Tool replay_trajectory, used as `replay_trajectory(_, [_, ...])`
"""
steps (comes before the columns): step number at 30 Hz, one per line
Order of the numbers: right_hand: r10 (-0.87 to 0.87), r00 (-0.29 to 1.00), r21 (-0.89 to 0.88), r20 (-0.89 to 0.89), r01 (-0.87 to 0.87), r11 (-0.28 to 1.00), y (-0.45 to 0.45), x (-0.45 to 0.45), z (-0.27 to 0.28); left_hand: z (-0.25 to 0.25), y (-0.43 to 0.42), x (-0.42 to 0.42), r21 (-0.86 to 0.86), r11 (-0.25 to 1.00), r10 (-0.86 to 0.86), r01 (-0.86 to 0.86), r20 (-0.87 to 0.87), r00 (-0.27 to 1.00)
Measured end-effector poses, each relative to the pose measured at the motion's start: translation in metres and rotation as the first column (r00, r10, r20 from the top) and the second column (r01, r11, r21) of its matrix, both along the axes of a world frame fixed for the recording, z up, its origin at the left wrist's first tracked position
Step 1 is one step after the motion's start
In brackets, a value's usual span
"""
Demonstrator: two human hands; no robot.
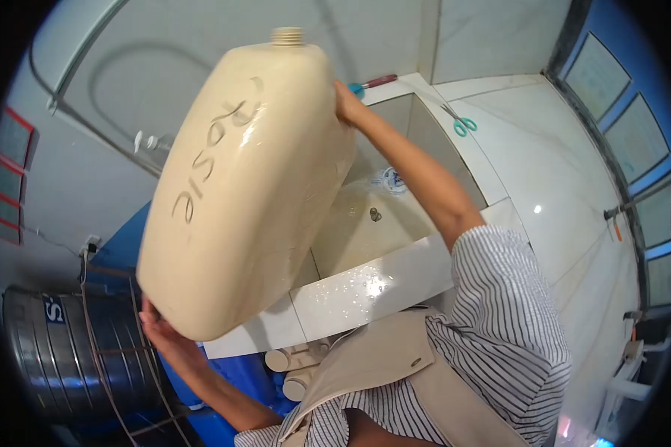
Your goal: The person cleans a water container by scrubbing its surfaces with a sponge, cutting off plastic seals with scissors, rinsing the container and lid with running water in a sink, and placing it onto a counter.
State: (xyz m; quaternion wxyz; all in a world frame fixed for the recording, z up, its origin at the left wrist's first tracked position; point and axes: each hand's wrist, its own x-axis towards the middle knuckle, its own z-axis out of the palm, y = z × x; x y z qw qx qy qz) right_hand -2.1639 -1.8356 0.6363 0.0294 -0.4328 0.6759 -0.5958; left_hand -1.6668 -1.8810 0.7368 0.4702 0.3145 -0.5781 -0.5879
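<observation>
A large cream plastic jerrycan (231, 186) fills the middle of the head view, tilted, with its uncapped threaded neck (288, 37) toward the top. Dark handwriting runs along its side. My left hand (159, 325) grips the lower left end, its fingers partly hidden behind the can. At the upper right side, my right hand (345, 104) holds the can near its shoulder; most of those fingers are out of sight behind it. Beneath and to the right lies a wet sink basin (384, 231), with a blue-and-white round item (392, 180) inside it.
Teal-handled scissors (461, 123) lie on the white counter (492, 153) right of the basin. A brush with a dark red handle (380, 82) rests on the back rim. At left stands a ribbed metal tank (74, 357). Blue containers (235, 376) and capped cream containers (294, 387) sit below the counter.
</observation>
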Motion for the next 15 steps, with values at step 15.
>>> replay_trajectory(15, [-0.056,0.904,-0.434,0.424,0.257,0.863,0.102,0.084,-0.148,0.096,0.083,-0.259,-0.717,0.491,-0.332,0.496,0.372,0.867])
